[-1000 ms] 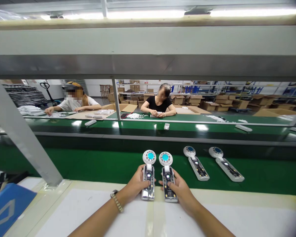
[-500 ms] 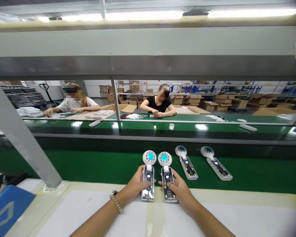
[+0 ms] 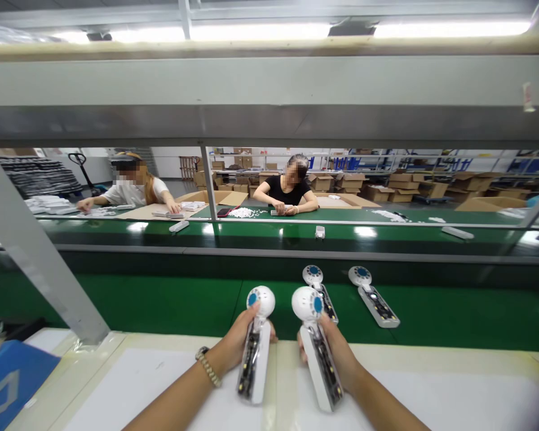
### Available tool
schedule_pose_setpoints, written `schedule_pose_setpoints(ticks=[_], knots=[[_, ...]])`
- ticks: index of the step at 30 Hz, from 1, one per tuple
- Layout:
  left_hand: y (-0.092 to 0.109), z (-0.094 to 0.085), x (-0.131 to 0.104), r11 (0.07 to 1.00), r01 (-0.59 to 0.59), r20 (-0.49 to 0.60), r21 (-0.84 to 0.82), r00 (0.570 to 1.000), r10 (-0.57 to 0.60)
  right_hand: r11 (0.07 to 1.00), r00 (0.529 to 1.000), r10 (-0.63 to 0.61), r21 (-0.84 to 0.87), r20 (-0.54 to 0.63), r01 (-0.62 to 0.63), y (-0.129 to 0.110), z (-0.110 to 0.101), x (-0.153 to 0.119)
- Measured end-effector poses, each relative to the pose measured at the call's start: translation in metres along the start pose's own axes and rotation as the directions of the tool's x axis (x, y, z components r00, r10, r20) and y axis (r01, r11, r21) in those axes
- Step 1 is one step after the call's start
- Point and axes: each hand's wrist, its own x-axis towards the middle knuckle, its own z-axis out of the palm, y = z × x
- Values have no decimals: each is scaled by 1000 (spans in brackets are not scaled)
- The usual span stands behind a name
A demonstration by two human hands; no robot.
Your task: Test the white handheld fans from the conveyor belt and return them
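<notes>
My left hand (image 3: 238, 340) is closed around the neck of a white handheld device (image 3: 261, 362), its thumb on the round head. The device has a blue disc on the head and a dark circuit board in the open handle. My right hand (image 3: 339, 347) grips a matching device (image 3: 314, 366) at the neck, a short gap to the right. Both devices are turned partly sideways above the near worktop. Just behind the right-hand one, another such device (image 3: 313, 274) lies partly hidden on the green belt. One more device (image 3: 379, 305) rests to its right.
A green belt (image 3: 161, 305) runs across, with a pale worktop (image 3: 153, 383) in front. A slanted metal post (image 3: 40, 245) rises at left, above a blue item (image 3: 13, 380). Across the line, two people (image 3: 290, 190) handle white parts beside cartons (image 3: 404, 185).
Both held devices have rotated, turning from board-side up to partly sideways, and my grip is nearer their heads. The devices on the belt have shifted left. One person's hand across has moved right.
</notes>
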Motion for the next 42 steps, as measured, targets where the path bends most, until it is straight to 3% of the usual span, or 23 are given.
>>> schedule_pose_setpoints(ticks=[3,6,8,9,11,12,14,15,17,18,21,23,25,27,28,29,30,31,34,37,42], knots=[[3,-9,4,1000,17,-47,2,999,-17,997,998,18,80,52,-22,-12,-5,-2],[8,-24,11,1000,23,-200,-6,980,-23,993,996,-90,81,-21,91,-36,-25,-5],[14,-38,15,998,-23,-371,64,928,45,970,965,-221,74,-139,233,-58,-52,-10],[17,-45,17,991,-60,-458,120,882,109,952,935,-273,75,-225,296,-69,-70,-12],[25,-60,20,959,-132,-594,250,761,260,923,860,-323,71,-396,379,-90,-108,-19],[29,-68,22,941,-153,-631,302,708,318,904,791,-356,31,-497,426,-99,-127,-21],[36,-83,23,905,-154,-675,396,619,401,885,582,-415,-162,-699,437,-111,-161,-25],[39,-89,22,885,-136,-688,445,581,435,878,478,-455,-288,-751,383,-114,-175,-26],[44,-98,21,834,-85,-689,545,521,503,841,358,-541,-498,-761,213,-116,-194,-26],[46,-101,20,803,-62,-679,593,498,540,803,338,-583,-588,-738,100,-115,-200,-24],[49,-101,15,698,-21,-623,716,432,652,641,347,-671,-748,-655,-172,-112,-205,-18],[48,-92,13,566,-21,-509,824,412,756,573,335,-716,-790,-612,-218,-110,-199,-13],[46,-75,13,410,-34,-343,912,485,805,417,311,-824,-878,-474,-235,-107,-183,-9],[42,-54,18,363,-43,-249,931,652,716,185,347,-901,-955,-259,-234,-101,-157,-3],[39,-42,22,383,-36,-245,923,714,656,114,419,-887,-972,-193,-204,-97,-142,0],[36,-30,28,401,-26,-247,916,750,614,111,539,-821,-979,-188,-172,-92,-125,5],[33,-19,36,424,-7,-257,906,786,562,146,657,-717,-972,-232,-183,-87,-109,11],[31,-9,44,454,21,-275,891,821,501,207,731,-602,-947,-323,-247,-82,-94,18],[25,11,72,548,143,-360,824,879,313,311,730,-482,-874,-484,-374,-66,-62,41],[25,21,90,624,202,-390,755,903,179,434,738,-388,-816,-552,-382,-53,-43,57],[27,27,75,810,155,-279,566,960,11,715,872,-196,-674,-448,-185,-37,-18,45]])
